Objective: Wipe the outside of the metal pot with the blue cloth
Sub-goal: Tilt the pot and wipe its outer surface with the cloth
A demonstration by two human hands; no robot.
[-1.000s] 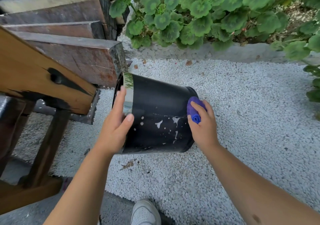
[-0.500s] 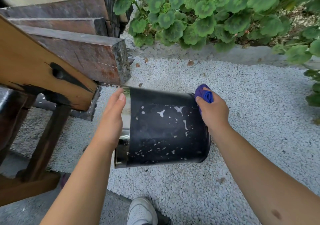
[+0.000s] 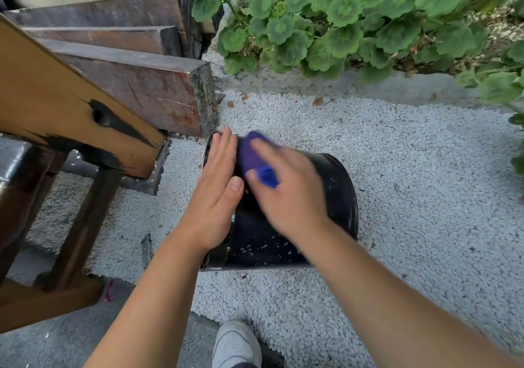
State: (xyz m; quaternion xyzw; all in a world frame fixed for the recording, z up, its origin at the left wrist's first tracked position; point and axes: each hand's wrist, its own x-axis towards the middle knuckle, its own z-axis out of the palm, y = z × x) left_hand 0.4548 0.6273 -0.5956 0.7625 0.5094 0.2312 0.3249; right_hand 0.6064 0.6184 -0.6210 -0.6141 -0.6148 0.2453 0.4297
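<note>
A black metal pot point(image 3: 337, 197) speckled with white spots is held on its side above white gravel, its open mouth facing left. My left hand point(image 3: 217, 194) lies flat against the pot's wall at the rim end, fingers stretched out, steadying it. My right hand point(image 3: 286, 194) is shut on a bunched blue cloth point(image 3: 252, 155) and presses it onto the upper side of the pot, right next to my left hand. The right hand is motion-blurred. It hides much of the pot's top.
White gravel point(image 3: 411, 197) covers the ground. Stacked wooden beams point(image 3: 136, 90) and a wooden bench leg point(image 3: 82, 226) stand close on the left. Green plants point(image 3: 354, 21) sit behind a concrete curb at the back. My white shoe point(image 3: 235, 345) is at the bottom.
My right hand has slid the blue cloth from the pot's bottom end leftward to the rim end, beside my left hand. The pot has turned slightly; my left hand stays at the rim.
</note>
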